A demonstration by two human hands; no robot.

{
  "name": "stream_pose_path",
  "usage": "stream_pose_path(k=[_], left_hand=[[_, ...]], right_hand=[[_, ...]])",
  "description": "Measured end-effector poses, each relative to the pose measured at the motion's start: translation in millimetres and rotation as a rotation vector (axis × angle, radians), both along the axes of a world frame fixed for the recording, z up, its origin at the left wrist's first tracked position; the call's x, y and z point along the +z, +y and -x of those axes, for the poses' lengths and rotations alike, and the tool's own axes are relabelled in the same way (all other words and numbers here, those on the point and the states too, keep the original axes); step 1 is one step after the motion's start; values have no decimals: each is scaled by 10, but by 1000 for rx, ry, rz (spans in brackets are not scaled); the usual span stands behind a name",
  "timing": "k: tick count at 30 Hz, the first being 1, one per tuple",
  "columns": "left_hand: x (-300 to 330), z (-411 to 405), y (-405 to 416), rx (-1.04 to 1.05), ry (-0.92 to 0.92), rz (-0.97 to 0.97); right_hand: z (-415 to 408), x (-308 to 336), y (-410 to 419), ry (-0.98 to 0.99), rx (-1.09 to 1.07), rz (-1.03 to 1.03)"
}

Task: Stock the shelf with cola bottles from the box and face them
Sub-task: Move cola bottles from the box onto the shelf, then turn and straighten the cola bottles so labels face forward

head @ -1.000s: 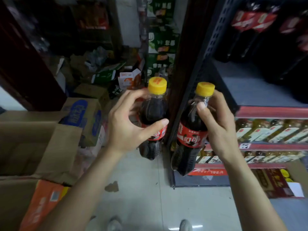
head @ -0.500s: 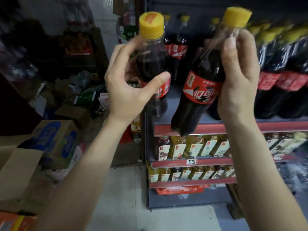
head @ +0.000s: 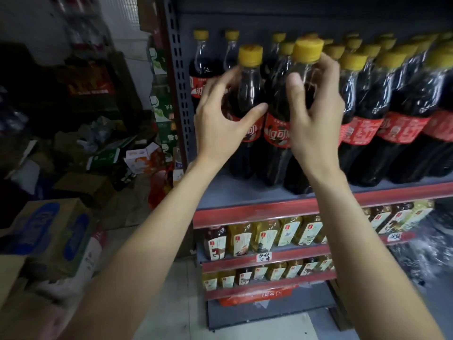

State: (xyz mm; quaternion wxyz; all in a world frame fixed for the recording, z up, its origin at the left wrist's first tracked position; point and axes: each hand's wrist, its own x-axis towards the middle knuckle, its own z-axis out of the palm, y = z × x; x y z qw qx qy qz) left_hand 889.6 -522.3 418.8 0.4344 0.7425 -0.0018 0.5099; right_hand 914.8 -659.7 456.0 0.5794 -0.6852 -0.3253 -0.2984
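Nearest, two bare forearms reach up from the bottom edge toward the shelf [head: 245, 192]. Low on the left sits a cardboard box [head: 52, 238] with blue print, its flaps open, among other cartons and litter on the floor [head: 176, 322].

Further in, the left hand [head: 221, 121] curls round the left bottle [head: 245, 106] — thumb across the front just above the red label, fingers [head: 220, 81] wrapped behind the shoulder. The right hand [head: 316, 116] grips the right bottle [head: 284, 123] the same way, thumb on the near side, fingers over the far side below the yellow cap. Both bottles stand side by side, touching or nearly so, near the shelf's left end; their bases are at the grey board, but whether they fully rest on it cannot be told.

Beyond and to the right, a row of cola bottles [head: 382, 106] with yellow caps and red labels fills the same shelf, several deep, and two more stand behind the left hand against the back panel. Below the red shelf edge, two lower tiers hold small tea bottles [head: 264, 235] with pale labels — a handwritten price tag [head: 263, 256] hangs on the upper tier's strip.
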Motion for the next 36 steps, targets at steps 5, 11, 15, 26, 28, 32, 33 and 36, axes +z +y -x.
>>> stream_pose_path(k=[5,11,15,26,28,32,33,36], left_hand=[[-21,-261,17,60,51,24],[-1,-426,13,14,119,54],[-37,-438,22,-59,185,130],[-80,-164,8,-86,268,99],[-158,-35,68,2,207,75],[-356,206,311,197,87,74],[-391,241,395,220,92,93],[-440,259,653,204,159,143]], right_hand=[[-81,-48,-6,19,-4,139],[-174,1,18,-84,-131,211],[-258,26,-6,-195,-264,326],[-148,-133,-151,-410,-175,262],[-62,-220,-185,-452,-86,246],[82,-462,-74,-302,144,327],[111,-533,-13,-240,155,371],[171,-715,202,-128,25,520]])
